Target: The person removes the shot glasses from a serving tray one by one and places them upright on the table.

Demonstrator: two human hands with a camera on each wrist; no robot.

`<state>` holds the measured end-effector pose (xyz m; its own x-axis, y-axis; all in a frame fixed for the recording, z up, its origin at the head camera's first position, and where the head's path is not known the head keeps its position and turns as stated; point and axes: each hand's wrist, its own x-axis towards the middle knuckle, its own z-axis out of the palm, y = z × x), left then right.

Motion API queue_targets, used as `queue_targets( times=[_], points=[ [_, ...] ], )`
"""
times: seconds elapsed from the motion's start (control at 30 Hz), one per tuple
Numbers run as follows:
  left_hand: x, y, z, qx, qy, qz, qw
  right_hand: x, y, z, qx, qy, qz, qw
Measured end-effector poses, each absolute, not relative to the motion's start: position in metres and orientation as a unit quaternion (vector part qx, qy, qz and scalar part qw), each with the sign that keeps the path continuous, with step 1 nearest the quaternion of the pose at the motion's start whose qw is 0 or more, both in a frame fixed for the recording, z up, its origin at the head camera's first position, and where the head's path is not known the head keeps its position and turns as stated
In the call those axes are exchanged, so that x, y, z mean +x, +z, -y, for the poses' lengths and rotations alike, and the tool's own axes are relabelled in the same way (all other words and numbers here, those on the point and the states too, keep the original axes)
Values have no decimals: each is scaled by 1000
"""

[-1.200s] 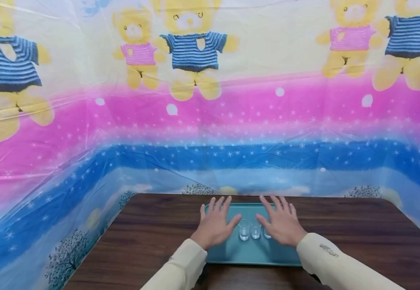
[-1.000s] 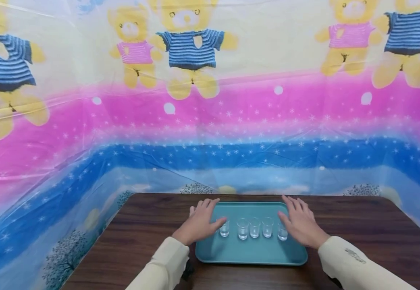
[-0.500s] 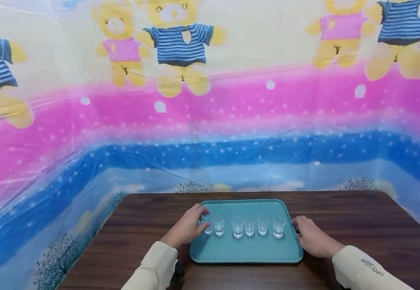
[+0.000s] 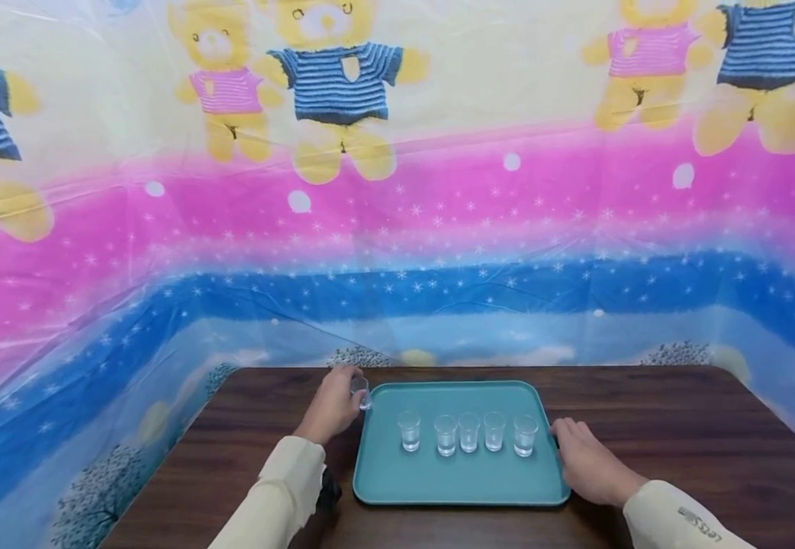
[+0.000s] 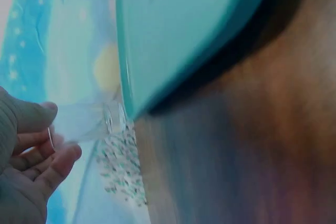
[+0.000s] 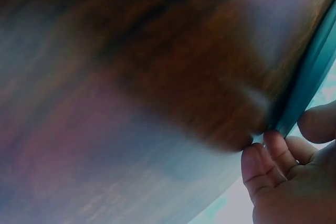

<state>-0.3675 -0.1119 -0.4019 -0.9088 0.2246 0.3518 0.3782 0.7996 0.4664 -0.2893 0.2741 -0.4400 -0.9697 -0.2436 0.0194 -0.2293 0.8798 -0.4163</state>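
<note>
My left hand (image 4: 331, 404) pinches a small clear shot glass (image 4: 362, 395) just off the tray's left edge. In the left wrist view thumb and fingers hold that glass (image 5: 84, 121) near its rim, its thick base beside the tray corner. Several more shot glasses (image 4: 468, 433) stand upright in a row across the green tray (image 4: 466, 484). At the tray's right edge, my right hand (image 4: 590, 461) grips the rim. The right wrist view has its thumb and fingers on either side of the tray edge (image 6: 310, 69).
The tray lies on a dark wood-grain table (image 4: 665, 435) with rounded corners. Behind and beside the table hangs a printed curtain (image 4: 466, 198) with teddy bears and snowflakes.
Both hands have spread apart from over the tray. The left hand has taken the leftmost shot glass and carried it left past the tray edge; the right hand has settled on the right rim.
</note>
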Motion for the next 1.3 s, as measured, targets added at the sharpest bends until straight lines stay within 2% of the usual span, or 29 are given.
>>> queue_targets(
  times=[0.23,0.6,0.73,0.87,0.93,1.13,1.3],
  points=[
    [-384,-405,127,-131,-274,946,114,-281,-443,-267,-136,-189,-973,2],
    [-391,-410,137,-113,-274,952,80,-280,-445,-262,-146,-192,-970,-4],
    [-389,-411,135,-122,-257,953,101,-281,-447,-263,-141,-191,-971,-6],
    [-379,-407,129,-169,-259,940,145,-282,-445,-266,-139,-192,-971,-6],
    [-372,-405,123,-213,-275,926,144,-281,-444,-268,-137,-193,-972,-8],
    [-356,-400,106,-320,-305,895,66,-282,-443,-273,-137,-187,-973,-10],
    [-353,-401,96,-351,-302,886,37,-285,-444,-275,-137,-187,-973,-8]
  ],
)
